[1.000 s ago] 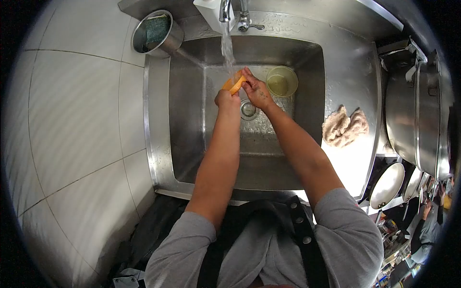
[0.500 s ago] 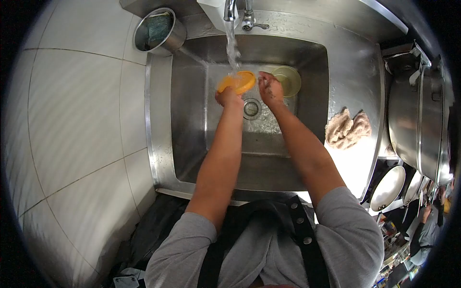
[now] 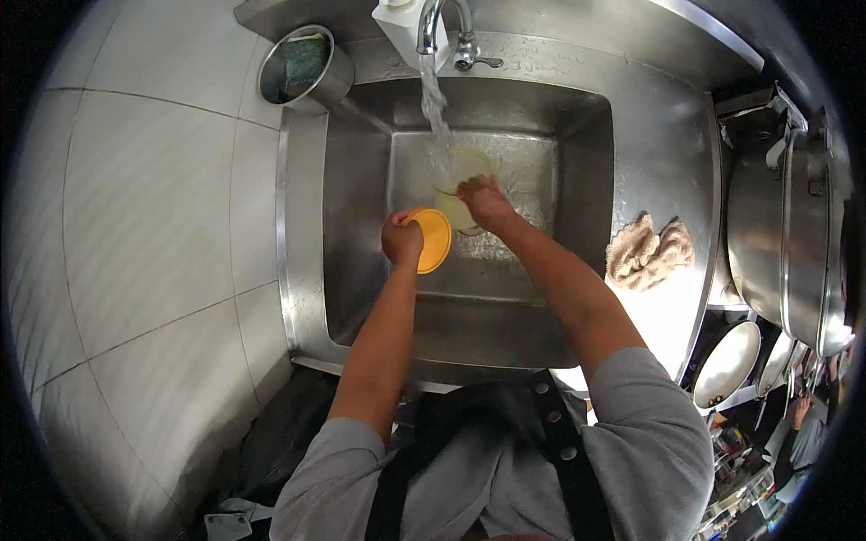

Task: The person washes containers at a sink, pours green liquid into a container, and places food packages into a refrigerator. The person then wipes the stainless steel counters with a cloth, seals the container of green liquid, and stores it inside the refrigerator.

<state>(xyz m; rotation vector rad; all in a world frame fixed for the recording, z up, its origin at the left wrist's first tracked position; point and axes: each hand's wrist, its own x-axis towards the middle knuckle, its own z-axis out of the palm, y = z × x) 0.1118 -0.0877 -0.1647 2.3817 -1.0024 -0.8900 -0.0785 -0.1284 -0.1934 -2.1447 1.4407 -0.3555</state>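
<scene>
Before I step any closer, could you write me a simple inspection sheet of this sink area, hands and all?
Surface: steel sink, wet inside; water runs from the faucet, with droplets on the ledge behind.
Job's things: orange disc and translucent container, the latter blurred.
Clutter: crumpled cloth on the right counter; green scrub pad in a metal tin at the far left corner.
Hands: left hand holds the disc by its edge; right hand grips the container's rim, blurred.
Cables: nothing seen.
Surroundings: large steel pot and pan on the right; another person partly visible beyond.
</scene>
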